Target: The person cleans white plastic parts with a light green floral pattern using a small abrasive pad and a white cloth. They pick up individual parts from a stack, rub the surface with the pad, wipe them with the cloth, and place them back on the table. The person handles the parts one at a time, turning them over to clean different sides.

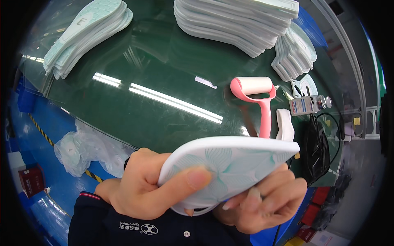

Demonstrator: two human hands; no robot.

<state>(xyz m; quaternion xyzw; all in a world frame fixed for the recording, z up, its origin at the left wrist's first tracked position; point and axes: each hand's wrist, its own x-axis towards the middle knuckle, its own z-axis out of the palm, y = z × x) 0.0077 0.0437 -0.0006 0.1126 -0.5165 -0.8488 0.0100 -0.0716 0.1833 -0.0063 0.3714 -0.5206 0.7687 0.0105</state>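
A red box with a label sits on the blue floor at far left, beside a crumpled clear plastic bag. The left hand pinches a white insole with a pale green leaf print, thumb on top; the right hand curls its fingers around the insole's lower edge, close above the dark green table.

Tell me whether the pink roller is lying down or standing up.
Lying down: the pink roller rests flat on the green table, handle pointing toward the person.
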